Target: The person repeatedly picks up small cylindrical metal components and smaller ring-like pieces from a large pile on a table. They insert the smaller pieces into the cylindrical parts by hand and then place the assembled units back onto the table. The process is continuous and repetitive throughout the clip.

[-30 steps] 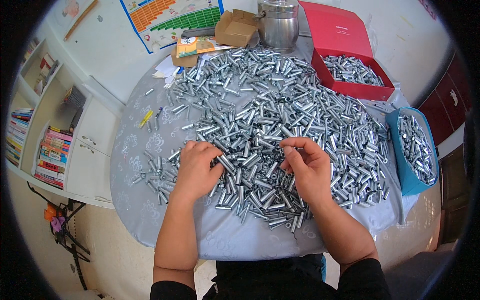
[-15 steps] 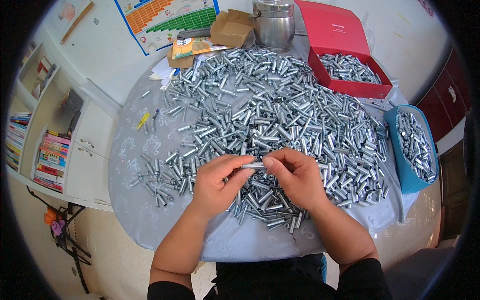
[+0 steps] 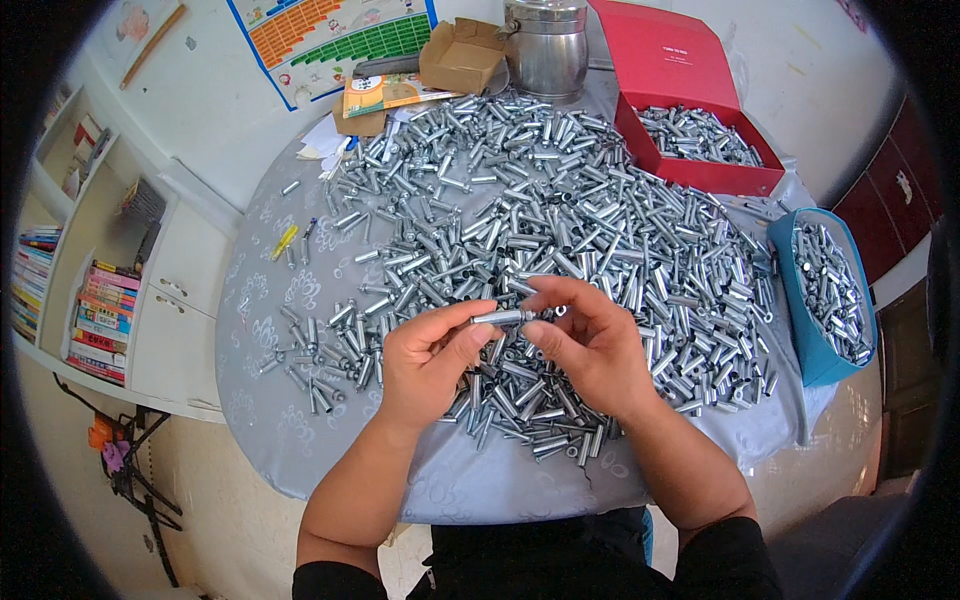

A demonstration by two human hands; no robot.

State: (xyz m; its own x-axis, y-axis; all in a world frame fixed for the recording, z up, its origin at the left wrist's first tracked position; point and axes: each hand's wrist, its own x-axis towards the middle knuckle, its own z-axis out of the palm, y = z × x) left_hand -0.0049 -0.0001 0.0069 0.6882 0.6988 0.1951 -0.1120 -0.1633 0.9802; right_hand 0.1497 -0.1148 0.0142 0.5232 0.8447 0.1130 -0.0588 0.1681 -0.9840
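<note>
Between the thumb and fingers of my left hand [image 3: 432, 355] lies a shiny metal expansion bolt [image 3: 502, 317], held level with its sleeve toward the left. My right hand [image 3: 592, 350] is at the bolt's other end, thumb and forefinger spread apart around it. Whether the right thumb tip touches the bolt I cannot tell. Below and beyond both hands a broad heap of similar bolts and sleeves [image 3: 560, 225] covers much of the round table.
A red open-lidded box [image 3: 700, 178] with metal parts stands at the back right. A blue bin [image 3: 815, 372] holding more sits at the right edge. Behind the heap are a steel pot [image 3: 547, 60] and a cardboard box [image 3: 462, 58]. A yellow pen-like item [image 3: 285, 242] lies on the left.
My right thumb and forefinger have parted from their pinch on the bolt's end. More of the bolt shows now, and my left hand has shifted slightly left with it.
</note>
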